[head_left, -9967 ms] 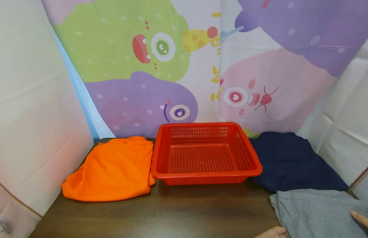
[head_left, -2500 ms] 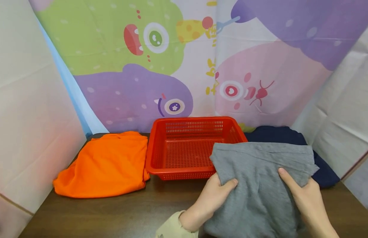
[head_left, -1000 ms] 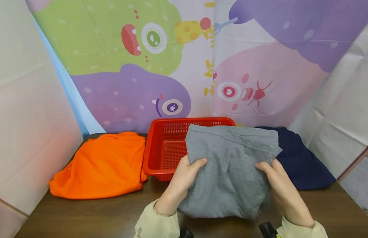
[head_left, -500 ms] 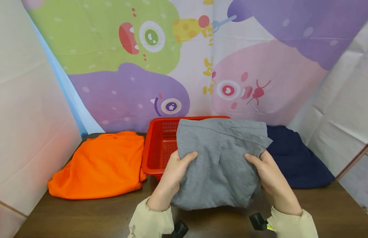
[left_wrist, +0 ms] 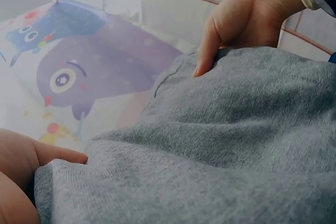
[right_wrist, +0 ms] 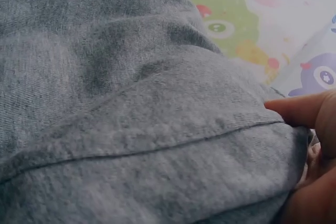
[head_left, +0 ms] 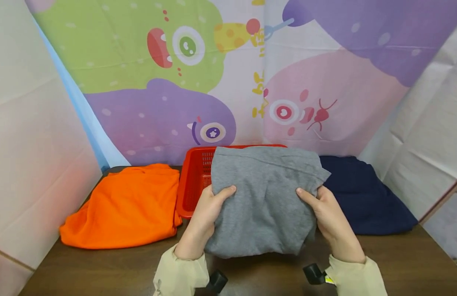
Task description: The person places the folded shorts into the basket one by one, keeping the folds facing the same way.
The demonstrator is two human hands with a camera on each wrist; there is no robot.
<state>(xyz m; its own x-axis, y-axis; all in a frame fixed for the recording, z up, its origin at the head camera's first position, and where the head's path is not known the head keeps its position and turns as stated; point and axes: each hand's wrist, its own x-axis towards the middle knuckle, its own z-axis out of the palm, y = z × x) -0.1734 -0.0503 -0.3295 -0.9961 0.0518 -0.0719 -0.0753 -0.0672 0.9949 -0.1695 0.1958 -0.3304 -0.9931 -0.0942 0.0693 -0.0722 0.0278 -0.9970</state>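
Firmly, the left hand [head_left: 205, 211] and the right hand [head_left: 330, 218] each pinched a side of the folded grey garment [head_left: 263, 201], thumbs on top and fingers curled beneath: a two-sided grip. Its knit was soft and fuzzy, with a stitched seam near the far edge. It hung above the red perforated plastic basket [head_left: 193, 183]. At nine o'clock lay a smooth orange cloth [head_left: 128, 205], at three o'clock a navy cloth [head_left: 365, 197], both on the dark wooden counter [head_left: 102, 271].
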